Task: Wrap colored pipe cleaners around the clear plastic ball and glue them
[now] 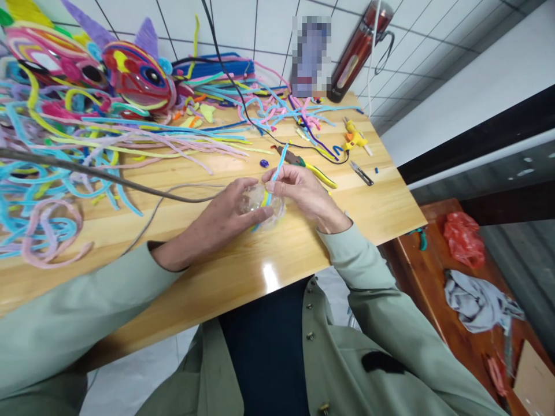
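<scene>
A clear, rounded plastic piece (249, 200) is held just above the wooden table by my left hand (219, 216), whose thumb and fingers wrap its left side. Across its surface run a yellow strip and a light blue fuzzy strip. My right hand (301, 190) pinches the light blue pipe cleaner (281, 162), whose free end sticks up past the fingertips. Just beyond the right hand lie pliers with yellow-green handles (318, 173). A small purple coil (264, 163) rests behind the plastic piece. Part of the clear piece is hidden by my fingers.
Loose pipe cleaners (165, 136) cover the left and back of the table (225, 260). Two decorated masks (139, 75) stand behind them. A yellow glue gun (354, 137), a small cutter (361, 173) and a red thermos (358, 52) are at right. A dark cable crosses the left side.
</scene>
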A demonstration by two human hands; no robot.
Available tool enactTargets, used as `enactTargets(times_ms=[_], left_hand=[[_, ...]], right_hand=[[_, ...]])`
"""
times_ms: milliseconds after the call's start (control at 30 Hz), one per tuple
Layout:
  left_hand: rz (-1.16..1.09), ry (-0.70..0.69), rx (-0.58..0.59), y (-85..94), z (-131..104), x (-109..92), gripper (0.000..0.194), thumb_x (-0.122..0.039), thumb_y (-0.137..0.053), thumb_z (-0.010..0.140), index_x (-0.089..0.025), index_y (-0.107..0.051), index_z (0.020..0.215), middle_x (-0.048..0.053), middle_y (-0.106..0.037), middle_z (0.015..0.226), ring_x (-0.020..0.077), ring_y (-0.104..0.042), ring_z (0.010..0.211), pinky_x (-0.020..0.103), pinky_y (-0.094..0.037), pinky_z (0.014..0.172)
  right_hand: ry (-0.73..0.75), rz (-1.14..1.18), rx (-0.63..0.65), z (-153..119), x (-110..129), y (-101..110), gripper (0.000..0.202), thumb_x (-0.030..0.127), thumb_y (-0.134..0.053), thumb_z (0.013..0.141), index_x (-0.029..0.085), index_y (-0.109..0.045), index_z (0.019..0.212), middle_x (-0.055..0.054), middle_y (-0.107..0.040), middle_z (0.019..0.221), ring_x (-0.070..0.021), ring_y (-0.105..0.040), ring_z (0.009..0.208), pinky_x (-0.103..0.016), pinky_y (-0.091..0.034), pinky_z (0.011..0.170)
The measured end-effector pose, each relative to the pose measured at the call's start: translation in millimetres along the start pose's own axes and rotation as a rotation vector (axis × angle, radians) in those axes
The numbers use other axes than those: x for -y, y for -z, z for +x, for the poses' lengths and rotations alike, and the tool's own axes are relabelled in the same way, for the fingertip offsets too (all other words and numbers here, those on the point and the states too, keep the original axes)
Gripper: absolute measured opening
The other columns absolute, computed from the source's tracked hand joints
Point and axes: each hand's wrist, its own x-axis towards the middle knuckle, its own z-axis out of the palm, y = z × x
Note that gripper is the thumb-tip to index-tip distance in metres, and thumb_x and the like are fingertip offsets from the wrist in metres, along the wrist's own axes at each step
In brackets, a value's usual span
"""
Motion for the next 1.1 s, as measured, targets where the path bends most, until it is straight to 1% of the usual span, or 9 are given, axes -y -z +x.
enactTargets(times_ms=[33, 100, 200, 267, 367, 500, 800, 967, 1100], left_hand=[[-0.019, -0.01, 0.009, 0.7, 1, 0, 0.093, -0.096, -0.08, 0.098, -0.024, -0.068, 0.155, 0.012, -0.079, 0.143, 0.0408, -0.074, 0.131, 0.06, -0.063, 0.119], [-0.056, -0.052, 0.002, 0.8, 2, 1, 0.092, -0.096, -0.081, 0.099, -0.027, -0.068, 0.159, 0.012, -0.078, 0.154, 0.0416, -0.073, 0.14, 0.06, -0.061, 0.125], [-0.054, -0.144, -0.006, -0.8, 2, 7, 0.09, -0.091, -0.083, 0.102, -0.032, -0.066, 0.167, 0.012, -0.07, 0.173, 0.0434, -0.065, 0.16, 0.062, -0.052, 0.14], [-0.049, -0.179, 0.004, -1.8, 2, 11, 0.086, -0.085, -0.085, 0.104, -0.033, -0.065, 0.17, 0.012, -0.067, 0.177, 0.0429, -0.062, 0.165, 0.061, -0.048, 0.144], [-0.076, -0.192, 0.005, -3.1, 2, 17, 0.083, -0.08, -0.087, 0.106, -0.033, -0.063, 0.17, 0.013, -0.067, 0.175, 0.0415, -0.064, 0.163, 0.062, -0.047, 0.145], [-0.108, -0.188, -0.001, -4.1, 3, 19, 0.084, -0.08, -0.089, 0.104, -0.032, -0.063, 0.167, 0.015, -0.066, 0.172, 0.0426, -0.064, 0.162, 0.066, -0.046, 0.145], [-0.12, -0.239, 0.028, -1.7, 2, 14, 0.075, -0.073, -0.091, 0.106, -0.037, -0.063, 0.165, 0.013, -0.065, 0.172, 0.0414, -0.062, 0.164, 0.07, -0.047, 0.146], [-0.171, -0.147, 0.028, -4.0, -2, 9, 0.077, -0.076, -0.089, 0.106, -0.033, -0.061, 0.163, 0.014, -0.068, 0.167, 0.0404, -0.066, 0.157, 0.067, -0.054, 0.138], [-0.229, -0.103, -0.027, -11.8, 0, 10, 0.071, -0.08, -0.087, 0.106, -0.033, -0.062, 0.153, 0.011, -0.071, 0.161, 0.0372, -0.07, 0.147, 0.059, -0.059, 0.129]], right_hand=[[0.001, -0.007, 0.001, 0, 0, 1, 0.052, 0.065, -0.107, 0.078, 0.024, -0.075, 0.082, -0.002, -0.081, 0.108, -0.0205, -0.066, 0.098, -0.036, -0.054, 0.092], [0.006, -0.013, -0.004, 0, 0, 2, 0.052, 0.067, -0.107, 0.079, 0.024, -0.077, 0.085, -0.002, -0.081, 0.108, -0.0213, -0.066, 0.1, -0.037, -0.055, 0.094], [0.021, 0.003, 0.001, 0, 1, 2, 0.052, 0.066, -0.106, 0.079, 0.024, -0.075, 0.082, -0.003, -0.08, 0.109, -0.0218, -0.066, 0.103, -0.038, -0.054, 0.097], [0.026, 0.012, 0.007, 0, 2, 2, 0.054, 0.066, -0.107, 0.079, 0.024, -0.072, 0.079, -0.003, -0.08, 0.112, -0.0224, -0.066, 0.106, -0.038, -0.054, 0.1], [0.028, 0.012, -0.002, 1, 3, 2, 0.054, 0.067, -0.107, 0.077, 0.025, -0.072, 0.08, -0.003, -0.08, 0.114, -0.0242, -0.068, 0.111, -0.04, -0.055, 0.104], [0.034, 0.007, -0.02, 1, 4, 2, 0.056, 0.068, -0.107, 0.076, 0.026, -0.07, 0.079, -0.003, -0.08, 0.114, -0.0252, -0.068, 0.114, -0.041, -0.055, 0.107], [0.04, 0.036, -0.008, 0, -4, 3, 0.05, 0.062, -0.106, 0.079, 0.026, -0.072, 0.081, -0.003, -0.08, 0.119, -0.0251, -0.069, 0.114, -0.041, -0.056, 0.107], [0.032, 0.011, -0.003, -1, -4, 0, 0.049, 0.064, -0.106, 0.08, 0.026, -0.075, 0.087, -0.004, -0.079, 0.115, -0.0245, -0.068, 0.11, -0.041, -0.058, 0.102], [0.029, 0.009, 0.005, -2, -2, -2, 0.052, 0.064, -0.107, 0.079, 0.026, -0.072, 0.085, -0.004, -0.078, 0.118, -0.0243, -0.067, 0.109, -0.041, -0.058, 0.101]])
